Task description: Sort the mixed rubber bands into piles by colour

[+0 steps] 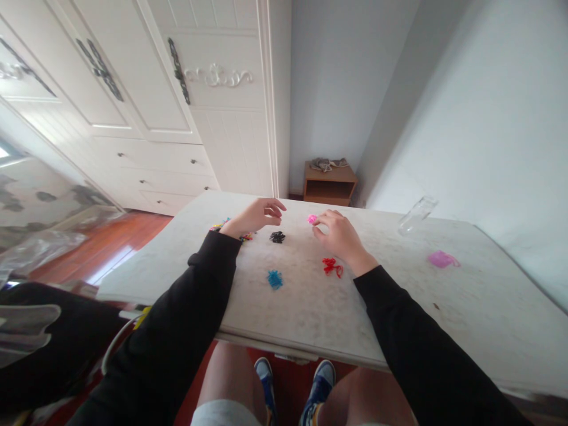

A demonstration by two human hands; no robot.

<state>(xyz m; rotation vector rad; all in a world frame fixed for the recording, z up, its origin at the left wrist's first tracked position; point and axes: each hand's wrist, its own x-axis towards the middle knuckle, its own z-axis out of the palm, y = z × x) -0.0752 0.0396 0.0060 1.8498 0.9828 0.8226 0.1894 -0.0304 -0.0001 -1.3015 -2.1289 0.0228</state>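
Observation:
My left hand (260,215) hovers over the far part of the table, just above and left of a small heap of black rubber bands (277,237). Its fingers are loosely bent and apart, with nothing visible in them. Partly hidden behind its wrist is a mixed-colour heap of bands (247,236). My right hand (339,234) has its fingertips at a pink heap of bands (312,219), thumb and forefinger apart; whether a single band is between them is too small to see. Nearer to me are a blue heap (274,279) and a red heap (332,267).
The white table (302,319) carries a clear cylindrical container (417,215), lying tilted near the wall, and a pink pouch (442,259) at right. Beyond the table stand a white wardrobe (235,136) and a small wooden cabinet (331,180). A black bag-like item (66,349) is at lower left.

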